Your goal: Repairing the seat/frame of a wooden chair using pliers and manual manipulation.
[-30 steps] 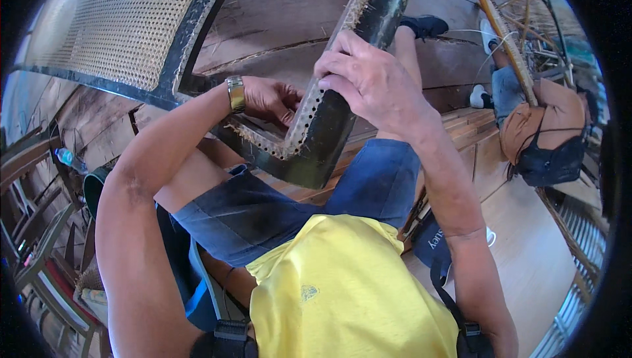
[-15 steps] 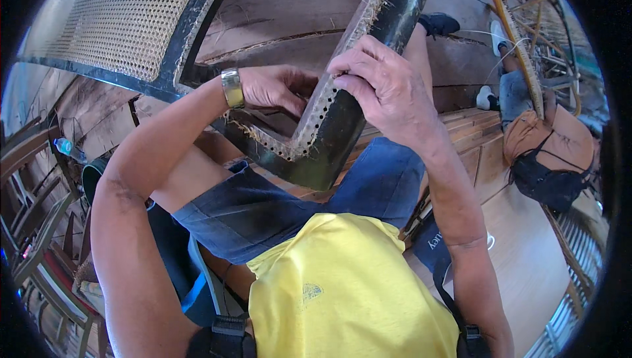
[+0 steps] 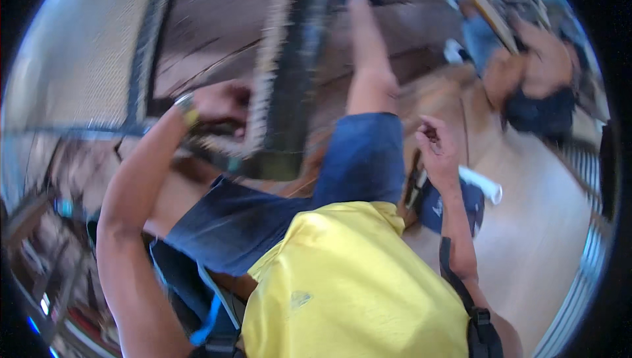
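A dark wooden frame point(image 3: 284, 94) with a pale, frayed inner edge stands between my knees. Inside its opening is my left hand point(image 3: 224, 102), close against that edge; blur and the rail hide its fingertips. My right hand point(image 3: 437, 150) is away from the frame, over my right side, with its fingers curled in toward the thumb. Anything thin between those fingers cannot be made out. A woven cane panel point(image 3: 79, 61) in a dark border adjoins the frame at the left.
Beside my right forearm lie a dark blue bag point(image 3: 431, 208) and a white tube point(image 3: 484, 185) on a pale board point(image 3: 533, 226). Another person point(image 3: 536, 75) sits at the far right near a curved wooden piece point(image 3: 484, 5). Wooden chair parts point(image 3: 49, 272) crowd the lower left.
My right hand has left the frame's edge and moved right and down toward my body. My left hand stays inside the opening. The whole view has swung, and the picture is blurred.
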The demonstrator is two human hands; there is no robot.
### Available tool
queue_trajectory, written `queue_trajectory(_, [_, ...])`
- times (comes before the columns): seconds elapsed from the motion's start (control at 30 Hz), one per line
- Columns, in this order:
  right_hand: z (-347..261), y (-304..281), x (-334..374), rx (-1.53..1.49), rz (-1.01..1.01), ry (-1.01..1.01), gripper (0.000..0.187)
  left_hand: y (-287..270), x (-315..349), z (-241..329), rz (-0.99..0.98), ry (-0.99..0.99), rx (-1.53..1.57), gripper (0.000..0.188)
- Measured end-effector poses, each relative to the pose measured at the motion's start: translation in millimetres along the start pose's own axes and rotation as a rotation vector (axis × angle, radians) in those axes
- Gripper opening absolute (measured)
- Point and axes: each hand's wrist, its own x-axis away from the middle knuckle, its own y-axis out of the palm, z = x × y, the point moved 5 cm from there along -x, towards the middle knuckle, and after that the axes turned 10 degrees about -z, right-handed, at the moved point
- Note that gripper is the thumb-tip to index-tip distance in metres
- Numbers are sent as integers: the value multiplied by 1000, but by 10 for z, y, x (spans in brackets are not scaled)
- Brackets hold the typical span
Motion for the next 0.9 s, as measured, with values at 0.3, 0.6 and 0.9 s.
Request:
queue_trajectory(0.3, [1158, -38, 2287, 14, 165, 580, 25, -475, 121, 40, 299, -22, 127, 49])
queue_trajectory(0.6, [1600, 623, 2713, -163, 66, 688, 30, -750, 352, -187, 363, -102, 189, 54])
queue_trajectory(0.9, [1593, 825, 2306, -152, 131, 690, 35, -660, 762, -163, 414, -123, 146, 53])
